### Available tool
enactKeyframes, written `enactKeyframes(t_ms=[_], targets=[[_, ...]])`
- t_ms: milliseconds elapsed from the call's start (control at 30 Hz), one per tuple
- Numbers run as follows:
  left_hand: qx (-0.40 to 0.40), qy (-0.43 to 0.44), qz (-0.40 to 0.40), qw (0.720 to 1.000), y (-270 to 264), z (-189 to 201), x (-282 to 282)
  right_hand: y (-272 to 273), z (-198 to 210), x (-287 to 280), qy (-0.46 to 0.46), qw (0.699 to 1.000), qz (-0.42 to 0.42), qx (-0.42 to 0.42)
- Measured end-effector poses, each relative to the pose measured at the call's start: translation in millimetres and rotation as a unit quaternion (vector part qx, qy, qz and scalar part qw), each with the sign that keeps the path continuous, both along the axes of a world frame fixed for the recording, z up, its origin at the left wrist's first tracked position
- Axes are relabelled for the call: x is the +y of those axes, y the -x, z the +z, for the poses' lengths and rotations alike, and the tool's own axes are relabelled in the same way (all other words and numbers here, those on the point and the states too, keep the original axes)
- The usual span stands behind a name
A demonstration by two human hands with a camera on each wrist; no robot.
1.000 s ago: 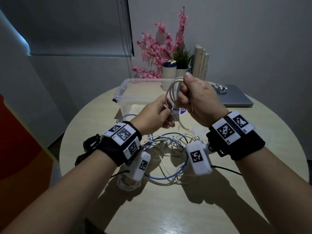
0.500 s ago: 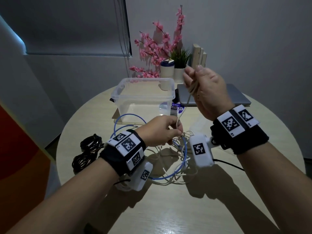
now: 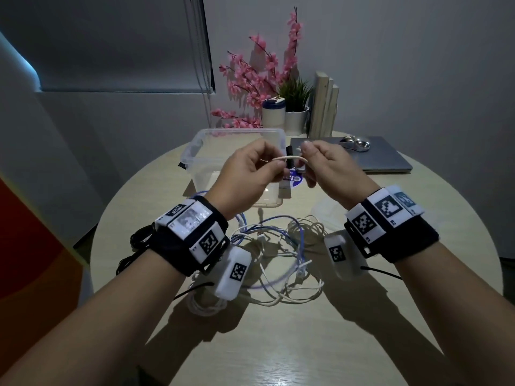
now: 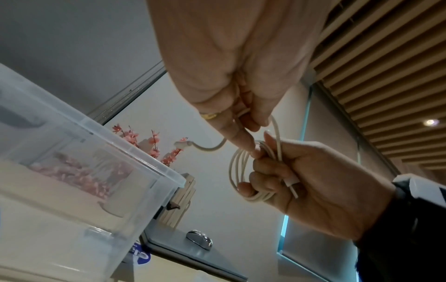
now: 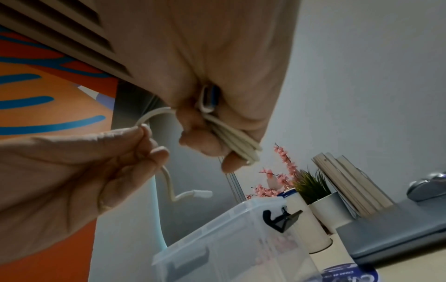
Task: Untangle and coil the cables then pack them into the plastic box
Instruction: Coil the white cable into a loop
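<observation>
My right hand [image 3: 312, 165] grips a small coil of white cable [image 4: 243, 171], several loops bunched in the fist [image 5: 236, 145]. My left hand [image 3: 267, 168] pinches the free end of that cable [image 3: 289, 158], and its loose plug [image 5: 200, 194] dangles below. Both hands are raised above the clear plastic box [image 3: 200, 151], which looks empty. A tangle of white and blue cables [image 3: 278, 252] lies on the round table [image 3: 418, 218] beneath my wrists.
A black cable bundle [image 3: 139, 240] sits at the table's left edge. A closed laptop [image 3: 384, 160] with a shiny mouse [image 3: 356, 142] lies at the back right. A white tumbler [image 3: 273, 112], potted plant [image 3: 296, 107], pink flowers and upright books stand against the wall.
My left hand rose from the tangle on the table to chest height next to the right hand. The cable between them is now short and nearly level, with the coil in my right fist.
</observation>
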State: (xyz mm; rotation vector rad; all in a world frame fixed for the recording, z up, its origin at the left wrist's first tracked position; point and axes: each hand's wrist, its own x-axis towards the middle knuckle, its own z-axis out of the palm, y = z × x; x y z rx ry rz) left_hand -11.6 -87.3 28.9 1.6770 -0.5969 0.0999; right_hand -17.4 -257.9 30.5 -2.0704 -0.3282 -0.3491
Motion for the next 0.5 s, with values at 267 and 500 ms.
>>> enactKeyframes(t_ms=[267, 500], targets=[[-0.030, -0.019, 0.039, 0.999, -11, -2, 8, 13, 7, 14, -0.171, 0.971, 0.140, 0.086], [-0.002, -0.069, -0.049, 0.996, 2, 5, 12, 16, 6, 26, -0.305, 0.929, 0.156, 0.140]])
